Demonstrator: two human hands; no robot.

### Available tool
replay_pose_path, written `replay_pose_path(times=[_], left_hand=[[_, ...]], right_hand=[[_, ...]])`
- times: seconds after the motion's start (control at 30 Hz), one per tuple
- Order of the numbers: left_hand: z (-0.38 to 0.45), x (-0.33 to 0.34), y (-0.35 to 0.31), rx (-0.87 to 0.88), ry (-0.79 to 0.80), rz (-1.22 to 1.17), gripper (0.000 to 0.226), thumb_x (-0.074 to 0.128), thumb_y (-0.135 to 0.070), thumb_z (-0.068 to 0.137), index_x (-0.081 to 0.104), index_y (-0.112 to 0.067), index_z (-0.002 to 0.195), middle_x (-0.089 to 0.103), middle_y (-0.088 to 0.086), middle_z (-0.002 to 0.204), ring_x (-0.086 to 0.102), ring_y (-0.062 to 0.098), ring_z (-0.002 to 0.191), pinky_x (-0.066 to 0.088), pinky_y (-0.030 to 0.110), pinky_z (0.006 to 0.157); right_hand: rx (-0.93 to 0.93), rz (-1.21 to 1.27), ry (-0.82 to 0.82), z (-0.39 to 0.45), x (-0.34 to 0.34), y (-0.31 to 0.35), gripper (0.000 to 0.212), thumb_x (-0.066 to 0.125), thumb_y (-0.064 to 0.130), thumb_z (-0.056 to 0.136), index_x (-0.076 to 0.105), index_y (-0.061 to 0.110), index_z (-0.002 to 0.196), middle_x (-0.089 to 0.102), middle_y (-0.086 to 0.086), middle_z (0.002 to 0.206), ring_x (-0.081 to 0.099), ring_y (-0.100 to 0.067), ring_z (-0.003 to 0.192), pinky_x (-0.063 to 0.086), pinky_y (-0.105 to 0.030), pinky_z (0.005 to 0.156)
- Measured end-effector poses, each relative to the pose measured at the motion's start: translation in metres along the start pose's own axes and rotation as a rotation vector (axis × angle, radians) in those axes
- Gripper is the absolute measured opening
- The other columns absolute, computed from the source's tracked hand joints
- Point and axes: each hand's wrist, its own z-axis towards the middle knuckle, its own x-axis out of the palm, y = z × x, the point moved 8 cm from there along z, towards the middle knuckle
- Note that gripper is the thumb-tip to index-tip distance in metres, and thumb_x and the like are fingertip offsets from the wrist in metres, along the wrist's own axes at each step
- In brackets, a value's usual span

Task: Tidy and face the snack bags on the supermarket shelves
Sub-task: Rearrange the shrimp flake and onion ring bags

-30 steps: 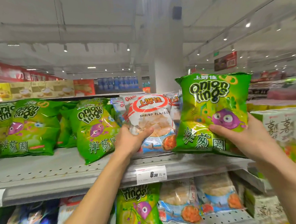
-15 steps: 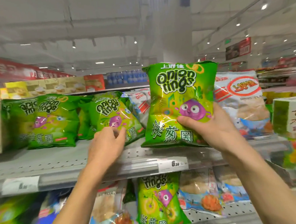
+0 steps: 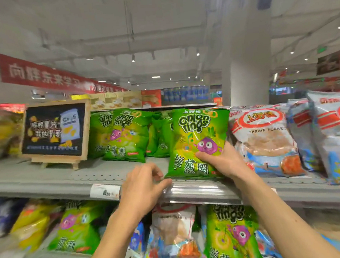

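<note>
Our right hand (image 3: 223,161) grips the green onion rings bag (image 3: 196,143) by its lower right corner, thumb across the front, the bag upright at the front edge of the upper shelf (image 3: 68,182). Our left hand (image 3: 143,187) sits just beside the bag's lower left corner, fingers loosely curled, thumb at the shelf's front rail; whether it touches the bag, we cannot tell. Shrimp flakes bags (image 3: 264,140) stand to the right, more green bags (image 3: 125,136) behind left.

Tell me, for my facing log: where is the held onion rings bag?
Centre of the head view, the onion rings bag stands at the upper shelf's front edge, beside the shrimp flakes bag.
</note>
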Motion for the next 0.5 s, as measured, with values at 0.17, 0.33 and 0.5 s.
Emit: replay_pose_path(times=[0.17, 0.33, 0.5], left_hand=[[-0.011, -0.001, -0.011, 0.045, -0.132, -0.051, 0.027, 0.073, -0.046, 0.083, 0.050, -0.032, 0.078, 0.049, -0.018, 0.072, 0.054, 0.014, 0.080, 0.035, 0.033, 0.072], [-0.017, 0.000, -0.019, 0.010, -0.208, -0.167, 0.016, 0.072, -0.036, 0.087, 0.063, -0.023, 0.089, 0.062, -0.009, 0.089, 0.060, 0.018, 0.094, 0.043, 0.034, 0.085], [-0.038, -0.004, -0.038, -0.031, -0.366, -0.353, 0.009, 0.071, -0.030, 0.089, 0.065, -0.022, 0.091, 0.062, -0.010, 0.096, 0.057, 0.014, 0.101, 0.033, 0.022, 0.084]], right_hand=[[0.018, -0.113, 0.032, -0.007, -0.008, 0.000, 0.063, 0.084, 0.063, 0.065, 0.070, 0.022, 0.111, 0.075, 0.004, 0.107, 0.069, -0.020, 0.102, 0.055, -0.039, 0.092], [-0.081, -0.259, -0.289, -0.043, -0.035, 0.009, 0.082, 0.078, 0.065, 0.073, 0.055, 0.012, 0.131, 0.069, -0.011, 0.121, 0.062, -0.033, 0.113, 0.042, -0.036, 0.080], [-0.163, -0.160, -0.424, -0.089, -0.045, 0.009, 0.072, 0.074, 0.049, 0.085, 0.052, 0.013, 0.143, 0.067, -0.007, 0.129, 0.062, -0.026, 0.121, 0.046, -0.044, 0.105]])
